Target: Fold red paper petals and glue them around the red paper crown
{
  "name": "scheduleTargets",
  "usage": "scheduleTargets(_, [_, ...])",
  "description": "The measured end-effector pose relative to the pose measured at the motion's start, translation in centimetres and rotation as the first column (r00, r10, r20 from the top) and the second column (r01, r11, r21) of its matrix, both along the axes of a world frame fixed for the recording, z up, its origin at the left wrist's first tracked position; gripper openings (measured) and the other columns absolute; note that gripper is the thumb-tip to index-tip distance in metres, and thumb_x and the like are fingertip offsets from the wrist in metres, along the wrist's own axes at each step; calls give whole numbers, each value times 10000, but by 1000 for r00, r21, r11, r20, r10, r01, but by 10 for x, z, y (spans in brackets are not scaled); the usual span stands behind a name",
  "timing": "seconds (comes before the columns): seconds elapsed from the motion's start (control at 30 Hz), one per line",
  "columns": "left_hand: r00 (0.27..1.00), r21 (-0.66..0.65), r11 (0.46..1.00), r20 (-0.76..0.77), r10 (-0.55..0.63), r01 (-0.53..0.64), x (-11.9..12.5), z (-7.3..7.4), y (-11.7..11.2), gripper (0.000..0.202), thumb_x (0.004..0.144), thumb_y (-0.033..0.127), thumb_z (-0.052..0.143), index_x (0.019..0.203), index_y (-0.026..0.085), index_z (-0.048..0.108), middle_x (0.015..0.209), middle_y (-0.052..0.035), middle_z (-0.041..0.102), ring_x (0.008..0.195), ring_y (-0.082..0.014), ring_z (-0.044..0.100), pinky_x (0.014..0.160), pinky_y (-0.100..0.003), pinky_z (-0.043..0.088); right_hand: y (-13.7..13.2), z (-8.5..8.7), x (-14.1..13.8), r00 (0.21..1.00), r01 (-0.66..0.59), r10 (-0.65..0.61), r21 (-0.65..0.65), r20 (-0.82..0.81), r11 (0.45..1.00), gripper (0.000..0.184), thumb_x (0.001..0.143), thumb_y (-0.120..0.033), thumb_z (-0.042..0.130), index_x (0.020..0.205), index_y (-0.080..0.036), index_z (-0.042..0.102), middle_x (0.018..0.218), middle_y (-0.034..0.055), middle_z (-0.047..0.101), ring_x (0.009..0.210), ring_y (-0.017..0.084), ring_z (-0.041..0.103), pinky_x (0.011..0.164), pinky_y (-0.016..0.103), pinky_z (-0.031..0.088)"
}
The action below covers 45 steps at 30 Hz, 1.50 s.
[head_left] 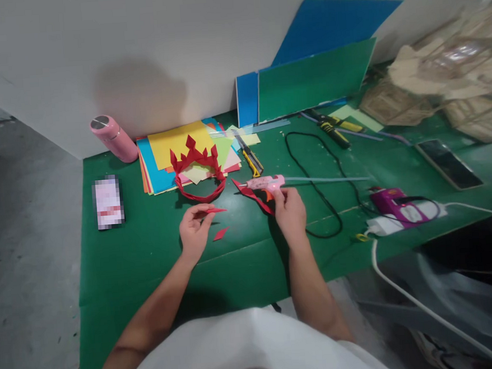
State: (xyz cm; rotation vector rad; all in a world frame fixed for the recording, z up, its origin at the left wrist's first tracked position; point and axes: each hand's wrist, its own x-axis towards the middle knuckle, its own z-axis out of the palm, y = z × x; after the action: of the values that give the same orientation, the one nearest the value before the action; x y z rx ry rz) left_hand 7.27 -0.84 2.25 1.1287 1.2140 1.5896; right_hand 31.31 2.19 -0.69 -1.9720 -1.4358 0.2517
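My left hand (195, 233) pinches a small folded red paper piece (216, 210) whose pointed tip sticks out to the right. In my right hand (290, 210) is a pink hot glue gun (266, 183), its nozzle aimed left and a long clear glue stick (325, 179) out of its back. Under the gun lies a folded red paper strip (253, 198), partly covered by it. A loose red paper diamond (221, 234) rests on the table right of my left hand. Beyond it stands a red paper crown (200, 198) with diamond points along its back.
Coloured paper sheets (159, 151) lie behind the crown, with a yellow utility knife (250, 160) beside them. A pink bottle (116, 140) stands at back left. A black cable (337, 223) loops right of the gun towards a power strip (386, 225). A phone (449, 164) lies far right.
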Motion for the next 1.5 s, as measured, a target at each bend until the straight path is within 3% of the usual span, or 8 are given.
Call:
scheduleTargets(0.2, [998,-17,998,-14,-58,58,1,-5,-4,183,775,288,739,881,172,644,881,-53,709,813,-143,690,751,-281,573,4,-2,1,989,-38,29,59,148,998,318,897,-420,457,864,-146,615,869,165,625,850,280,517,790,438,403])
scheduleTargets(0.3, [996,19,996,-18,-84,85,1,-7,-4,156,796,264,715,906,182,640,907,-54,685,848,-144,678,772,-283,565,-1,14,-8,993,-36,22,119,116,992,320,885,-434,508,939,-140,624,906,159,631,861,282,528,777,437,413])
scheduleTargets(0.37, [996,58,995,-46,-80,83,0,-9,-3,153,787,251,722,900,188,638,955,-54,641,877,-141,657,764,-268,556,-6,32,-22,981,-195,193,125,28,973,263,920,-377,480,900,-171,643,867,113,648,800,243,555,742,397,429])
scheduleTargets(0.5, [997,71,995,-44,-70,73,-2,-14,-1,251,742,253,761,931,200,603,1057,-35,510,810,-99,627,731,-243,545,-12,68,-58,764,-636,643,111,-55,764,199,929,-276,520,938,-225,711,937,55,691,917,208,606,842,360,446])
scheduleTargets(0.77, [990,7,990,-3,-138,138,-6,-26,1,409,723,278,753,1020,228,476,1067,-13,459,793,-70,610,733,-224,533,0,88,-98,576,-811,816,-90,45,578,156,888,-215,616,981,-217,741,889,56,715,828,189,580,757,324,412])
scheduleTargets(1.03, [999,45,999,39,-23,21,-12,-14,0,278,762,289,716,971,202,554,1019,-31,504,822,-104,574,787,-260,488,13,92,-106,660,-749,745,-8,-93,662,84,846,-192,641,782,-198,695,912,46,724,875,191,619,831,344,431])
scheduleTargets(1.23, [967,-236,966,201,158,-109,-19,-27,11,164,781,260,620,911,203,537,754,34,509,606,-76,506,610,-210,433,21,83,-114,646,-735,671,-57,-363,676,85,811,-175,625,752,-210,675,1096,41,718,977,189,664,788,304,481])
scheduleTargets(1.5, [947,-279,957,279,160,-79,-15,-28,15,477,718,284,734,1116,254,474,1158,-47,534,959,-138,618,847,-293,484,29,87,-103,579,-683,544,4,-607,730,110,792,-301,627,781,-195,653,821,14,710,775,154,637,747,298,483])
